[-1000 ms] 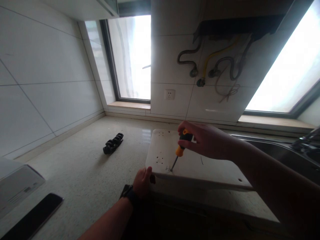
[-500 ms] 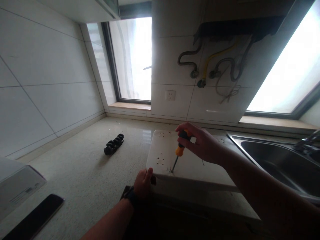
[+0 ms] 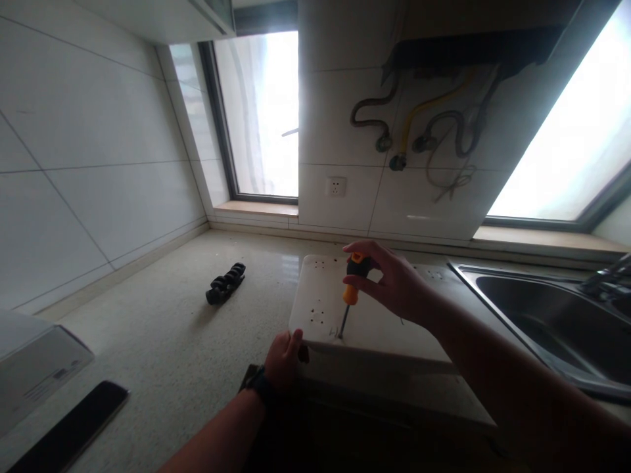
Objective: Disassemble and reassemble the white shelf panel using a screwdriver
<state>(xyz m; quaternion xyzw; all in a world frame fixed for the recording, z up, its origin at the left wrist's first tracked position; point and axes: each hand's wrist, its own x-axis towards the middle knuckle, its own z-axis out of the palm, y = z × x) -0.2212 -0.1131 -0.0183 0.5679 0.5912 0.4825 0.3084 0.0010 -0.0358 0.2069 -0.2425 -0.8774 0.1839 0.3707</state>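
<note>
A white board (image 3: 384, 328) with small drilled holes lies on the speckled countertop (image 3: 162, 328), its near edge sticking out over the front. My right hand (image 3: 389, 279) grips a screwdriver (image 3: 349, 294) with an orange and black handle, held nearly upright, its tip pressed into the board near the front left corner. My left hand (image 3: 282, 358) clamps that corner of the board from below and beside; a dark watch sits on its wrist.
A black ridged part (image 3: 225, 283) lies on the counter to the left. A dark phone (image 3: 69, 430) and a white box (image 3: 34, 371) sit at the near left. A steel sink (image 3: 547, 322) is on the right. Hoses (image 3: 424, 131) hang on the tiled back wall above a socket (image 3: 335, 186).
My right hand has shifted slightly left on the screwdriver handle and the shaft now stands more upright. The left hand and board hold their place.
</note>
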